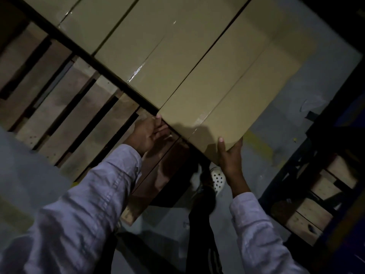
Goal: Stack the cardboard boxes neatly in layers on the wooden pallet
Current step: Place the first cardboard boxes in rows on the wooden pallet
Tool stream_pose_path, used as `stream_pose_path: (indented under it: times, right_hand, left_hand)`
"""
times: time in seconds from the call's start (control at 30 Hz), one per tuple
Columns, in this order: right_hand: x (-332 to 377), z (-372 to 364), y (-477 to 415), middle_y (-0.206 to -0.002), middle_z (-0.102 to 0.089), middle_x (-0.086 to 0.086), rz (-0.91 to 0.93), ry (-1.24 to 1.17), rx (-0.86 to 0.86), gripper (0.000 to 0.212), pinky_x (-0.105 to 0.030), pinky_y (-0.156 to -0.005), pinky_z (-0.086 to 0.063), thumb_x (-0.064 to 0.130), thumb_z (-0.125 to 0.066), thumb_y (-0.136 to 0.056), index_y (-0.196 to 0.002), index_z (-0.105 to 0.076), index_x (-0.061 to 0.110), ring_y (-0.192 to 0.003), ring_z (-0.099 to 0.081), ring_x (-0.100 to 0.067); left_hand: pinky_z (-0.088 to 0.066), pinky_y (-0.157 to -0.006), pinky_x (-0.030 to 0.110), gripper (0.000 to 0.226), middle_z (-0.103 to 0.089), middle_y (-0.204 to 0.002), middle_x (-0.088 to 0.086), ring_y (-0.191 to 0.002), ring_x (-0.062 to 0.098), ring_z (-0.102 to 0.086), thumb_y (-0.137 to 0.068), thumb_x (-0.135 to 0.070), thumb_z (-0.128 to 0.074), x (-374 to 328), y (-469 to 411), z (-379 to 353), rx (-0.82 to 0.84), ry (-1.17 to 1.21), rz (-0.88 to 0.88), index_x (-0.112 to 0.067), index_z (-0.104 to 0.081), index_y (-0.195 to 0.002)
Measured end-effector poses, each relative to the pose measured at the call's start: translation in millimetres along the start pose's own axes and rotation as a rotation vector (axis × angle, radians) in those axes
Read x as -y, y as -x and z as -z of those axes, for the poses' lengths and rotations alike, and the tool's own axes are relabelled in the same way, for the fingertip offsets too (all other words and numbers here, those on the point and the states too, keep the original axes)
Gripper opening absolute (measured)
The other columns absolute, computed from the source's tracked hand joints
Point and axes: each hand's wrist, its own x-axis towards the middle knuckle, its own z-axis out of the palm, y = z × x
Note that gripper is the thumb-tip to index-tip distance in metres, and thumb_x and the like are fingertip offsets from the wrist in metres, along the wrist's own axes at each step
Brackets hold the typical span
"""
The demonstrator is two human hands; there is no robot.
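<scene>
A long tan cardboard box [233,91] lies at the near end of a row of similar taped boxes [150,46] on the wooden pallet [65,115]. My left hand [148,133] grips the box's near left corner, thumb on its top edge. At the near right corner my right hand [230,155] holds the box, thumb on top and fingers underneath. Both arms wear pale long sleeves. The scene is dim and tilted.
Bare pallet slats stretch to the left of the boxes. The grey concrete floor [296,115] lies to the right. A dark blue rack with wooden pieces [316,194] stands at the right. My foot in a perforated white shoe [217,178] shows below the box.
</scene>
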Motion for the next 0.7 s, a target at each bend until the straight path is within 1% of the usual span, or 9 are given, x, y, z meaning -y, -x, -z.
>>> stream_pose_path:
  times: [0.1,0.2,0.27,0.37,0.47,0.53,0.6,0.63,0.7]
  right_hand:
    - [-11.8,-1.2,-3.6,-0.169,-0.039,0.005,-0.028,-0.009,0.004,0.094,-0.051,-0.125,-0.038,0.071,-0.061,-0.097,-0.17,-0.015,0.033,-0.152,-0.044,-0.019]
    - [-28.3,-2.0,-22.7,-0.165,-0.041,0.018,-0.095,-0.068,0.014,0.09,-0.067,-0.112,-0.047,0.082,-0.063,-0.089,-0.162,-0.015,0.06,-0.145,-0.052,-0.027]
    - [-22.5,0.1,-27.0,-0.162,-0.042,0.02,-0.094,-0.067,0.008,0.092,-0.07,-0.106,-0.051,0.088,-0.063,-0.083,-0.158,-0.016,0.066,-0.141,-0.056,-0.028]
    - [-18.2,1.1,-24.5,-0.16,-0.044,0.018,-0.103,-0.058,0.008,0.087,-0.068,-0.092,-0.059,0.087,-0.063,-0.083,-0.155,-0.018,0.068,-0.133,-0.06,-0.026]
    - [-6.3,4.8,-18.0,-0.161,-0.043,0.018,-0.072,-0.086,0.024,0.092,-0.068,-0.099,-0.056,0.088,-0.064,-0.082,-0.158,-0.016,0.066,-0.137,-0.058,-0.027]
    - [9.4,6.3,-7.4,-0.163,-0.039,0.014,-0.123,-0.12,0.045,0.082,-0.068,-0.077,-0.063,0.07,-0.066,-0.094,-0.158,-0.017,0.065,-0.13,-0.059,-0.032]
    - [25.6,5.8,3.9,-0.164,-0.033,0.015,-0.198,-0.153,0.055,0.079,-0.063,-0.061,-0.064,0.054,-0.067,-0.101,-0.159,-0.014,0.063,-0.126,-0.058,-0.036]
    - [27.3,4.8,5.6,-0.165,-0.031,0.016,-0.228,-0.175,0.044,0.08,-0.062,-0.06,-0.064,0.051,-0.066,-0.103,-0.16,-0.012,0.063,-0.126,-0.057,-0.037]
    - [27.6,6.1,6.9,-0.166,-0.03,0.015,-0.231,-0.218,0.032,0.081,-0.062,-0.06,-0.064,0.05,-0.066,-0.104,-0.16,-0.009,0.065,-0.127,-0.057,-0.038]
  left_hand:
    - [-0.061,-0.061,0.025,0.024,-0.051,-0.092,0.006,-0.076,0.019,-0.048,-0.111,-0.028,-0.056,0.5,-2.9,-1.3,0.011,-0.004,-0.026,-0.009,-0.068,-0.103]
    - [-0.065,-0.076,0.033,0.023,-0.061,-0.107,0.014,-0.094,0.029,-0.063,-0.111,-0.024,-0.055,-4.9,-2.2,-8.5,0.029,-0.002,-0.037,-0.003,-0.065,-0.112]
    - [-0.067,-0.075,0.036,0.027,-0.063,-0.121,0.02,-0.111,0.035,-0.064,-0.11,-0.023,-0.059,-6.5,-8.2,-11.7,0.002,0.001,-0.047,0.0,-0.061,-0.124]
    - [-0.066,-0.066,0.034,0.04,-0.066,-0.132,0.027,-0.113,0.037,-0.065,-0.107,-0.024,-0.066,-4.5,-10.2,-14.5,-0.032,0.019,-0.06,0.006,-0.061,-0.132]
    - [-0.065,-0.063,0.032,0.026,-0.063,-0.123,0.025,-0.109,0.034,-0.06,-0.107,-0.023,-0.065,-0.8,-13.3,-12.2,-0.029,0.051,-0.05,0.001,-0.063,-0.118]
    - [-0.066,-0.068,0.034,0.02,-0.065,-0.125,0.023,-0.105,0.031,-0.066,-0.11,-0.019,-0.059,-3.2,-10.6,-11.3,-0.052,0.086,-0.041,-0.001,-0.063,-0.119]
    - [-0.062,-0.086,0.041,0.025,-0.066,-0.124,0.019,-0.105,0.032,-0.066,-0.113,-0.016,-0.047,-7.1,-7.0,-9.2,-0.097,0.193,-0.049,-0.003,-0.061,-0.13]
    - [-0.056,-0.096,0.044,0.025,-0.065,-0.115,0.016,-0.105,0.032,-0.063,-0.112,-0.017,-0.043,-10.1,-6.3,-10.0,-0.13,0.266,-0.045,-0.005,-0.062,-0.124]
    - [-0.048,-0.107,0.046,0.023,-0.06,-0.099,0.011,-0.1,0.03,-0.057,-0.11,-0.022,-0.045,-15.7,-6.2,-13.6,-0.171,0.401,-0.045,-0.012,-0.062,-0.098]
